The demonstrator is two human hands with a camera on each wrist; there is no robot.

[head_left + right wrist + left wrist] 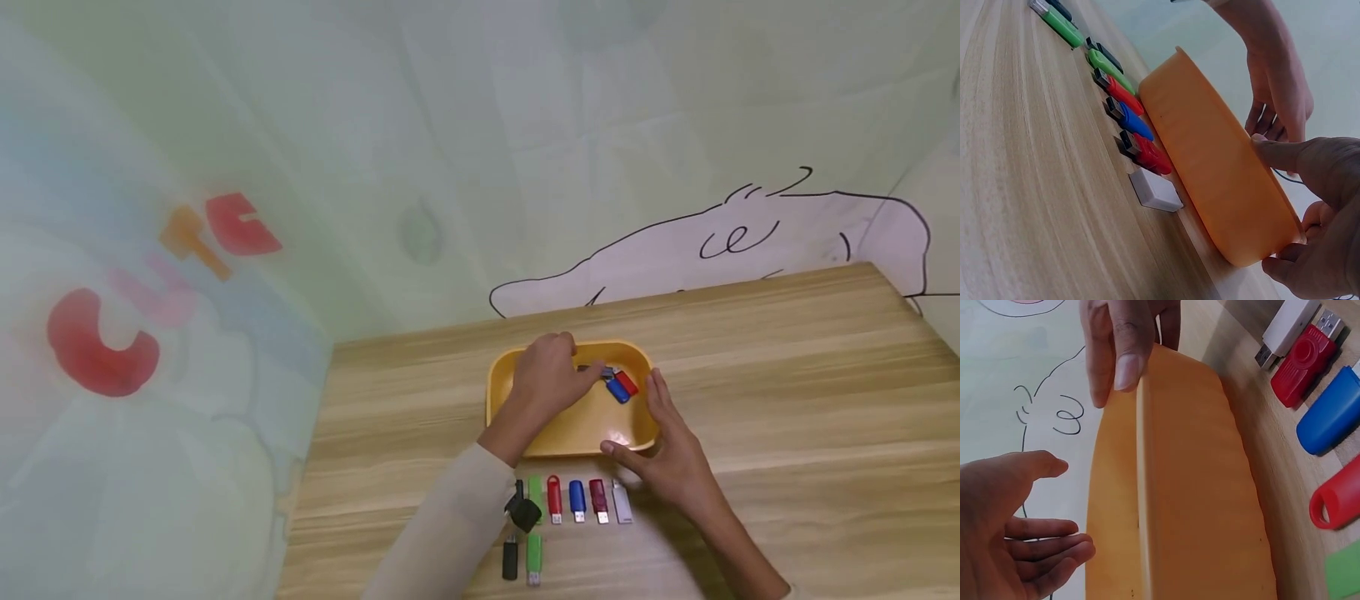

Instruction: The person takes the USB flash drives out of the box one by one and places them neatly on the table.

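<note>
Soft light leaves a small glare inside the yellow tray [573, 429].

The yellow tray [581, 429] holds blue and red USB sticks [617, 391].

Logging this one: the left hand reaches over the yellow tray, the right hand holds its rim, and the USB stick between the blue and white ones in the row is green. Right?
Not green: the head view shows a dark red stick between the blue stick and the white stick. The rest stands.
</note>
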